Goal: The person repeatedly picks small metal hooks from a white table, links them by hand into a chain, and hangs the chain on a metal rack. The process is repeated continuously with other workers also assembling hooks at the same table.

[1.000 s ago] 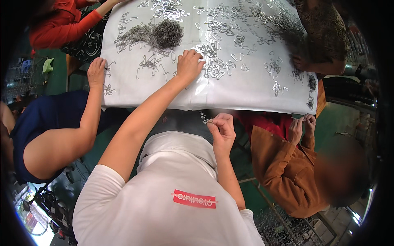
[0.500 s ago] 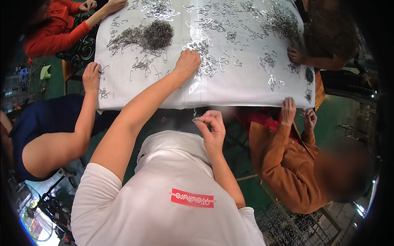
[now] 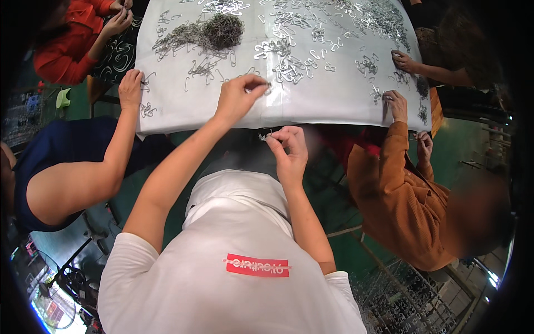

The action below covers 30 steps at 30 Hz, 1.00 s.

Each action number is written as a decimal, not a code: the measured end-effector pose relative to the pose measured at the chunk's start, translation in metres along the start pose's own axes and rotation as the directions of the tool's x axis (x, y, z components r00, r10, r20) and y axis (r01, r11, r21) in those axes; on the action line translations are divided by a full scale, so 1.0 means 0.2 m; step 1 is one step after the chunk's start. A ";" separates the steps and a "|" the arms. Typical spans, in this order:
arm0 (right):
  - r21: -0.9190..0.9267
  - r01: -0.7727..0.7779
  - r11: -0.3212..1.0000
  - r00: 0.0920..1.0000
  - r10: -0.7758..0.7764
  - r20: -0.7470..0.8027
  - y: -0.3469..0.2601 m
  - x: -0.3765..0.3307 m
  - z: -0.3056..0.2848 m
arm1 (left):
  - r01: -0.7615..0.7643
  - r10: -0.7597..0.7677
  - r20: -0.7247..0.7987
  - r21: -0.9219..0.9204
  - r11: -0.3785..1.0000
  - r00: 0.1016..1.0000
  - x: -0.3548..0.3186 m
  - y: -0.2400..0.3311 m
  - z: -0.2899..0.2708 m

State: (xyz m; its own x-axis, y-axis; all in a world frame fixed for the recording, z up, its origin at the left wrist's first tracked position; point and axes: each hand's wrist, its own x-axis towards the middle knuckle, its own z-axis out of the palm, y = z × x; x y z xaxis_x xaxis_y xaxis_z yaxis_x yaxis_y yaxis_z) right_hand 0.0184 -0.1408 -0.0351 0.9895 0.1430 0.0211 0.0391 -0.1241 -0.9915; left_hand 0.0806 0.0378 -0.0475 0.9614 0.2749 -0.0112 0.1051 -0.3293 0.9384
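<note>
My left hand [image 3: 238, 97] is over the near part of the white-covered table [image 3: 194, 111], thumb and fingers pinched on a small metal wire hook [image 3: 268, 89]. Just beyond it lies a loose cluster of silvery wire hooks [image 3: 289, 68]. Off the table's near edge, in front of my body, my right hand [image 3: 291, 151] pinches a little bunch of wire hooks [image 3: 265, 135] between thumb and fingertips. How many pieces that bunch holds is too small to tell.
A tangled heap of darker hooks [image 3: 222, 32] sits at the far left, and another spread [image 3: 384, 22] at the far right. Co-workers line both sides: a red sleeve [image 3: 61, 61], a bare arm [image 3: 119, 128], a brown sleeve [image 3: 397, 161] and a hand [image 3: 405, 61] at the right edge.
My left hand has come back from the hook cluster toward me, a hook now showing in its fingers. The brown-sleeved person's hand has reached onto the table; the red-sleeved person's hands have drawn together.
</note>
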 end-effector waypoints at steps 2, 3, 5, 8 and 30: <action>-0.013 0.003 1.000 1.000 -0.003 0.001 0.00 -0.01 0.02 | 0.073 -0.071 0.017 -0.098 0.993 0.997 -0.17 0.09 -0.05; -0.022 0.010 1.000 1.000 -0.010 0.006 0.00 -0.01 0.03 | 0.098 -0.095 0.028 -0.131 0.986 0.995 -0.25 0.13 -0.08; -0.037 0.032 0.999 0.999 -0.032 -0.001 0.01 -0.01 0.05 | 0.096 -0.089 0.042 -0.192 0.977 0.995 -0.36 0.18 -0.11; -0.025 0.060 0.998 0.998 -0.060 0.006 0.03 -0.01 0.09 | 0.057 -0.048 0.052 -0.179 0.982 0.997 -0.45 0.22 -0.15; -0.808 0.400 0.432 0.863 0.120 0.491 0.32 0.86 0.90 | -0.124 0.111 -0.243 -0.039 0.992 0.964 -0.63 0.08 -0.24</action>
State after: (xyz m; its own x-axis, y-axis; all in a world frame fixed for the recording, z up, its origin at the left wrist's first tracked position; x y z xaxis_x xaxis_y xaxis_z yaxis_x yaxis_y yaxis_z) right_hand 0.1663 0.0518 -0.1171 0.7902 0.5907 -0.1634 0.5253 -0.7901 -0.3158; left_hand -0.0509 0.0417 -0.0151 0.8764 0.4478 0.1773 -0.0248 -0.3257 0.9452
